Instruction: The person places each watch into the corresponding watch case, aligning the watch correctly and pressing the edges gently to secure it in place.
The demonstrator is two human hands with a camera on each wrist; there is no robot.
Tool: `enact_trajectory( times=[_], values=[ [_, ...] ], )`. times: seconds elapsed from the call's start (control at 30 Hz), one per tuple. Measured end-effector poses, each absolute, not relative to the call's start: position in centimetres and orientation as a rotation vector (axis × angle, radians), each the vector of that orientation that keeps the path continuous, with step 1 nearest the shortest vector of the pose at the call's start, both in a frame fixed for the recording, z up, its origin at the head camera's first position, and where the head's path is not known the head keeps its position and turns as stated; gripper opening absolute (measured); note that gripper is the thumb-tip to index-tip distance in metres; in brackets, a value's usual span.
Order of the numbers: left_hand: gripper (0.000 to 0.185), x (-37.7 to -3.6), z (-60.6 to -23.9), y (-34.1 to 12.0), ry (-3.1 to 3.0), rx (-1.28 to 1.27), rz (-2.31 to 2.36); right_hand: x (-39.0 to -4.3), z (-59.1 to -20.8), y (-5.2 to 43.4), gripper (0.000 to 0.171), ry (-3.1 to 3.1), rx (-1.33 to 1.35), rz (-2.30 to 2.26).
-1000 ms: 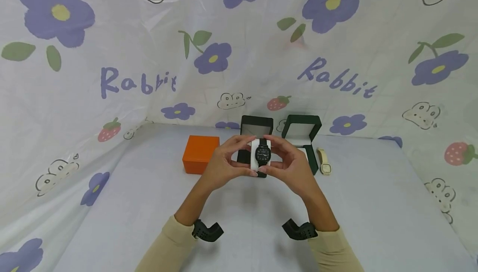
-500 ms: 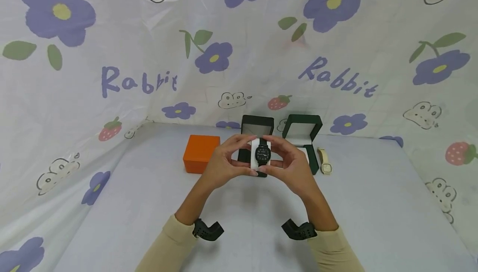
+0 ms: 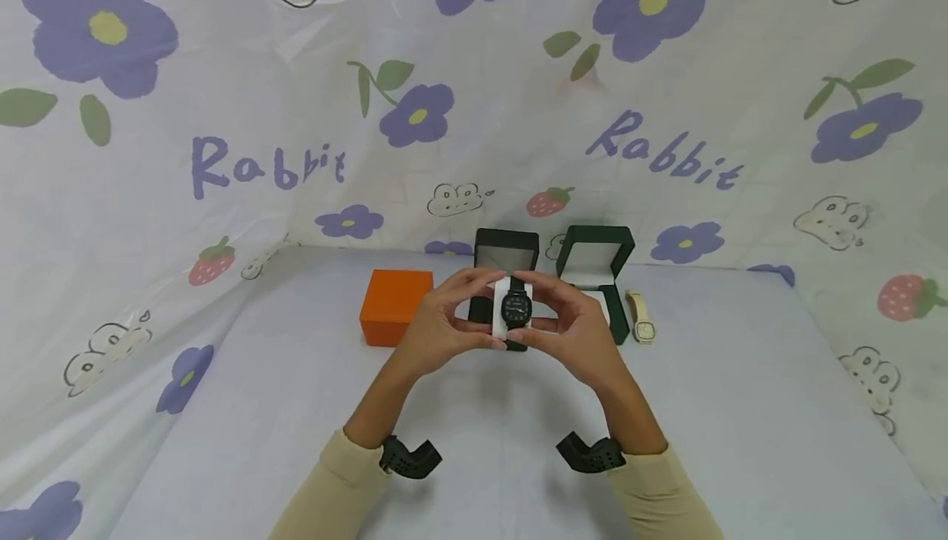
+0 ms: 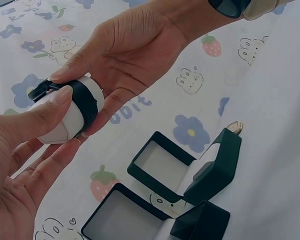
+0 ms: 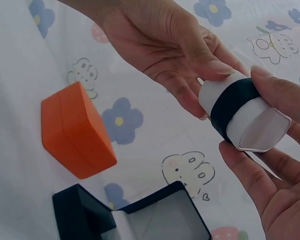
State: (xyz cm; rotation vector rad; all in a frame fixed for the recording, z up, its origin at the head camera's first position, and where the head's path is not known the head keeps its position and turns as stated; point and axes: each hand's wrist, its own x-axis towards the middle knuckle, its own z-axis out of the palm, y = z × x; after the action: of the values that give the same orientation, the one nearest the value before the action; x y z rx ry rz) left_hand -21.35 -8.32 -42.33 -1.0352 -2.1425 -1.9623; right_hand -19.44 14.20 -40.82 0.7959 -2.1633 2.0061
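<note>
1. The left hand (image 3: 437,328) and the right hand (image 3: 578,328) meet above the middle of the desk (image 3: 741,425), and both grip one small thing between them: a black watch (image 3: 516,308) strapped round a white cushion (image 3: 501,319).
2. The watch has a round dark dial that faces the head camera, and its smooth black strap wraps the cushion as a broad band.
3. The cushion is a soft-looking, rounded white roll; in the right wrist view its end (image 5: 257,131) shows as a flat face with cut corners.
4. Left grip: the thumb lies along the cushion's near side and the fingers curl over its top, pinching it.
5. Right grip: the fingers curl over the top by the strap and the thumb presses from below, so this hand also clasps the cushion.
6. Behind the hands stand two hinged boxes with lids raised: a black box (image 3: 507,252) straight behind the watch, and a dark green box (image 3: 597,253) to its right with a pale lining.
7. A closed orange box (image 3: 394,305), plain and square-edged, sits on the desk left of the hands.
8. A cream watch (image 3: 641,319) with a squarish face lies flat just right of the green box.
9. A thin printed sheet with purple flowers, strawberries and the word "Rabbit" covers the desk and hangs behind it.
</note>
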Motion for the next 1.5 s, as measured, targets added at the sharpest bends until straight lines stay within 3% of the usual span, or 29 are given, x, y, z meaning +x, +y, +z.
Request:
enact_trajectory(
  times=[0.2,0.5,1.5],
  values=[
    [0.077,-21.1,-42.3,-8.3,-2.146,-1.018,-1.979,-19.2,-40.6,14.3,0.070,-2.218,0.798,1.984],
    [0.078,-21.1,-42.3,-8.1,-2.151,-1.013,-1.984,-19.1,-40.1,15.2,0.085,-2.362,0.856,1.721],
    [0.080,-21.5,-42.7,-8.3,-2.151,-1.020,-2.008,-19.7,-40.8,15.4,0.080,-2.337,0.900,1.701]
  ],
)
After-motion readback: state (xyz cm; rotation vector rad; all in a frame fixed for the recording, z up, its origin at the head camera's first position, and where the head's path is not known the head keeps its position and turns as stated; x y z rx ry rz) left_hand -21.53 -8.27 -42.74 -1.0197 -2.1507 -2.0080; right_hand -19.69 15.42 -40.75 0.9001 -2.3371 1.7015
